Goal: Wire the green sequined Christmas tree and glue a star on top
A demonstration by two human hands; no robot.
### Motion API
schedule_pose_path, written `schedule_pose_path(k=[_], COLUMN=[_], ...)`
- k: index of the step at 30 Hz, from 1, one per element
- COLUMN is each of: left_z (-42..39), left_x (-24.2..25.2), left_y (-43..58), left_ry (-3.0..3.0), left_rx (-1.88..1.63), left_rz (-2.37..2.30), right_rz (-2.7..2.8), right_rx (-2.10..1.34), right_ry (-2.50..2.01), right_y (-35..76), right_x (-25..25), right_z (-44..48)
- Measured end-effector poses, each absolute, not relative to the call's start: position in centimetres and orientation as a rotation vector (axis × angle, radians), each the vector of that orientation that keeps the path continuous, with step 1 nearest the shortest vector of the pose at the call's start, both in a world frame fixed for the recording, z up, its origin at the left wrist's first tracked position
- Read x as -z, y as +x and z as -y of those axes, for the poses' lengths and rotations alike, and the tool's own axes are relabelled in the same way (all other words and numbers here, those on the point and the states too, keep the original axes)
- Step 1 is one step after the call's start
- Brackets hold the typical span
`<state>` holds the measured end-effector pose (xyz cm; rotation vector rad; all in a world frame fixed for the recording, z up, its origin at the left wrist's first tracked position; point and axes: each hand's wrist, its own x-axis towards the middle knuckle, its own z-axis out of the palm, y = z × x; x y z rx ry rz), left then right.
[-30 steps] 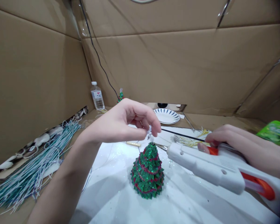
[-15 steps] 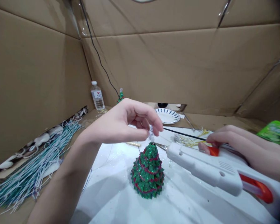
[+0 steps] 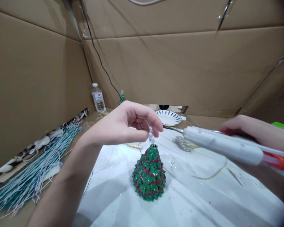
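Observation:
A small green glittery Christmas tree [image 3: 149, 176] with red trim stands upright in the middle. My left hand [image 3: 134, 123] is closed above it, thumb and fingertips pinching a clear, translucent topper [image 3: 151, 134] at the tree's tip. My right hand [image 3: 253, 129] is wrapped around a white hot glue gun [image 3: 217, 143] with an orange trigger. The gun is blurred, and its metal nozzle points left, right of the topper and apart from the tree tip. Part of my right hand's grip is hidden behind the gun.
White sheet [image 3: 194, 201] covers the work surface. At left lies a bundle of green and white wires [image 3: 47, 160]. Farther back are a water bottle [image 3: 98, 99], another small tree [image 3: 122, 97] and a striped plate [image 3: 168, 118]. Cardboard walls [image 3: 142, 69] surround everything. A silvery wire bundle [image 3: 184, 144] lies right.
My right hand has raised the glue gun and drawn its nozzle back from the tree tip, up and to the right. My left hand has stayed almost in place at the topper.

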<state>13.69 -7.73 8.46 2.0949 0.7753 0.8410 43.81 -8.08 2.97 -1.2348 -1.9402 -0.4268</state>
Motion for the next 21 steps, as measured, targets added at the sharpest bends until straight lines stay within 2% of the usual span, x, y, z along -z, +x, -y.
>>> schedule_pose_path(k=[4,11,21], left_z=[7.8,7.9,8.1], left_x=[-8.5,-8.5,-8.5], left_y=[13.8,13.8,14.1], left_ry=[2.104,2.105,2.048], left_rx=[-0.833,-0.834,-0.836], left_rz=[-0.783,-0.77,-0.81], right_rz=[1.998,2.312,2.521], right_rx=[0.4,0.385,0.189], right_ry=[-1.282,-1.806,-1.581], right_y=[44.5,42.6,40.9], right_x=[-2.1,0.5,5.9], right_z=[6.2,4.2,2.4])
